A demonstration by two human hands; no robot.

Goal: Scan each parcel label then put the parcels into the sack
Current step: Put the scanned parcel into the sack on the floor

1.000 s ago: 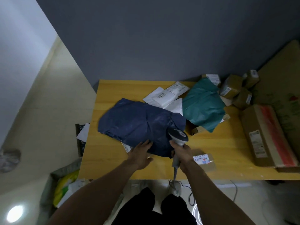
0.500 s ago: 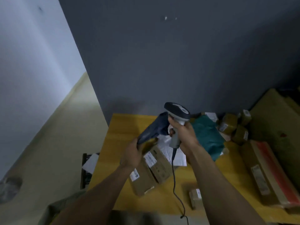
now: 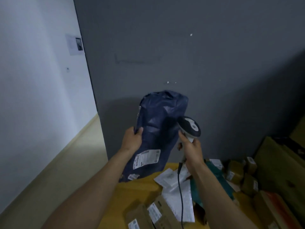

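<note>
Holding the blue parcel (image 3: 162,123) upright above the counter (image 3: 132,197), fingers of the left hand (image 3: 132,141) clamped on its left edge, likely to turn the white label (image 3: 146,157) near its lower end into view. Gripping the scanner (image 3: 189,127) by its handle in the curled fingers of the right hand (image 3: 192,150), head just beside the parcel, seemingly ready to aim down at that label.

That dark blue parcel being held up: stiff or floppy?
Probably floppy: the dark blue parcel is wrinkled film, bulging unevenly. Likely light, since the left hand alone holds it up by one edge. Its sheen suggests it could slip.
</note>
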